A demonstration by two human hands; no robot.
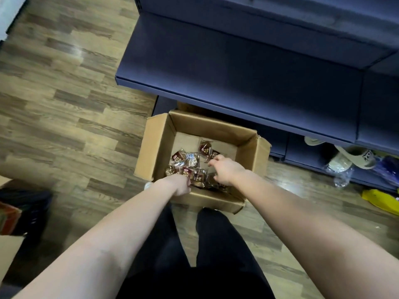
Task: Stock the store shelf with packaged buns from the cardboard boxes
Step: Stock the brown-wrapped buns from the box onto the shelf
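An open cardboard box [160, 134] stands on the wooden floor in front of the dark blue store shelf [237, 67]. Several packaged buns [185, 159] in clear and red wrappers lie on its bottom. Both hands reach down into it. My left hand [181, 184] is curled over packets at the near side of the box, and its fingers are hidden. My right hand [226, 169] is curled with its fingertips on a red-labelled packet [212, 153] towards the box's right. The shelf boards carry nothing in view.
Under the shelf at the right lie a slipper [349, 157], crumpled clear plastic [341, 175] and a yellow bag [380, 200]. A dark box with coloured items [19, 212] sits at the left edge. My legs in black trousers stand just behind the cardboard box.
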